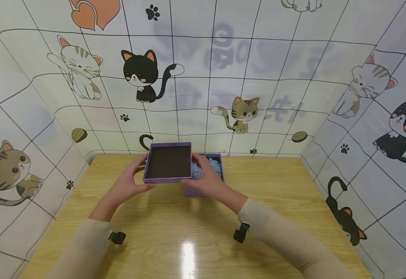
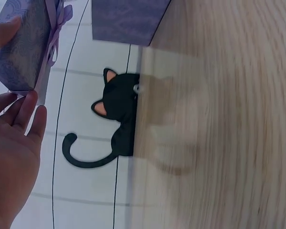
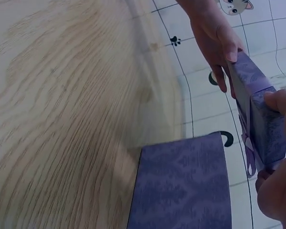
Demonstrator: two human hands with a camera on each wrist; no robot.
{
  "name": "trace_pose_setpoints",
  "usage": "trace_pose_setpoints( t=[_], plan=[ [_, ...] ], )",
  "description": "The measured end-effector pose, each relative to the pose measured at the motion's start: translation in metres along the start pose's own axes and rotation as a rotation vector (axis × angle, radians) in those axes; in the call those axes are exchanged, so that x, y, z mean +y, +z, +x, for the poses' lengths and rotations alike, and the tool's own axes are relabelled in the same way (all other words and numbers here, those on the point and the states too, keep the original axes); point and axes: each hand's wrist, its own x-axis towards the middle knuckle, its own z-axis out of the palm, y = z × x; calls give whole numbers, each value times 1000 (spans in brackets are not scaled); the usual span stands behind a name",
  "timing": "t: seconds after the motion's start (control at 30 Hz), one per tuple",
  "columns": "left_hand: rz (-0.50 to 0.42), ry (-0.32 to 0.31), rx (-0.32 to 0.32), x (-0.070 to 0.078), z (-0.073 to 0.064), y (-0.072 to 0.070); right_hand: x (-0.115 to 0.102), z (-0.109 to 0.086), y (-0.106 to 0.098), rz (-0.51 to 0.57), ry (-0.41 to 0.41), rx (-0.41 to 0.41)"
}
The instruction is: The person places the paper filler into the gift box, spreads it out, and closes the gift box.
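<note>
Both hands hold a purple patterned box lid (image 1: 168,180) up off the table, its dark inside turned toward the head camera. My left hand (image 1: 129,184) grips its left edge, thumb at the near corner. My right hand (image 1: 206,176) grips the right edge, thumb below and fingers behind. A purple ribbon bow (image 2: 52,36) shows on the lid's outer face in the left wrist view. Behind my right hand stands the open purple box (image 1: 194,192), filled with blue shredded paper (image 1: 215,166). In the right wrist view the box's side (image 3: 183,186) is plain to see.
The wooden table (image 1: 175,224) reaches back to a white cloth wall (image 1: 196,89) printed with cats and grid lines, which also runs down both sides. Small black wrist cameras (image 1: 117,237) are strapped to both sleeves.
</note>
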Motion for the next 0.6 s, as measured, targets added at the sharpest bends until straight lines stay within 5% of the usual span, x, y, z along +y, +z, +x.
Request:
trace_pose_setpoints(
  t=[0.33, 0.6],
  plan=[
    [22, 108, -43, 7, 17, 27, 19, -22, -37, 14, -52, 30],
    [18, 128, -38, 18, 26, 46, 33, -38, -55, 13, -76, 29]
  ],
)
